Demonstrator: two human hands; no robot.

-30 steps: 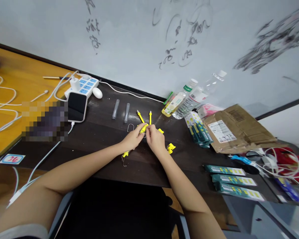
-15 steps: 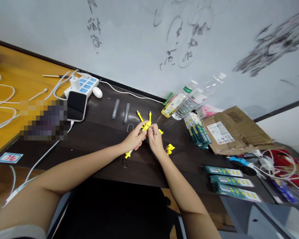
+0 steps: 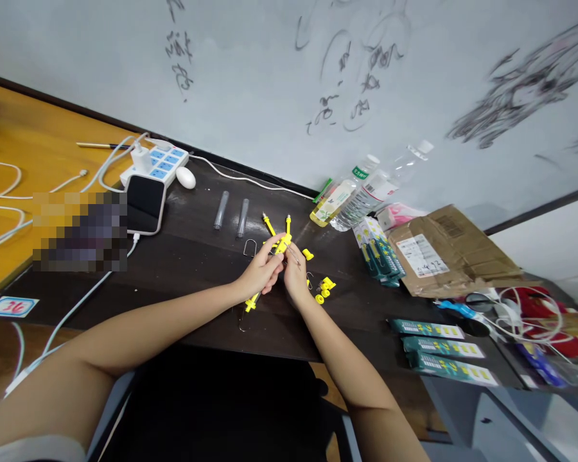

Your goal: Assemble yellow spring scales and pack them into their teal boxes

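My left hand (image 3: 260,273) is wrapped round a yellow plastic rod (image 3: 251,304), whose lower end sticks out below the palm with a thin metal hook under it. Close against it, my right hand (image 3: 295,273) pinches a bent metal wire (image 3: 293,255) beside the yellow piece's upper end. Just above the hands lie more yellow rods (image 3: 288,224) with metal tips. A wire loop (image 3: 250,248) rests to their left. Small yellow parts (image 3: 326,285) and a yellow clip (image 3: 307,255) are right of my right hand. Two clear tubes (image 3: 242,218) lie farther back.
At the left are a phone (image 3: 145,204), a power strip (image 3: 162,163) and white cables. Bottles (image 3: 340,199) stand by the whiteboard. On the right lie green packages (image 3: 446,347), a cardboard box (image 3: 457,253) and tangled cables.
My right hand has moved slightly left and down, uncovering more of the yellow clip and small parts. The yellow rod's lower end has shifted a little right.
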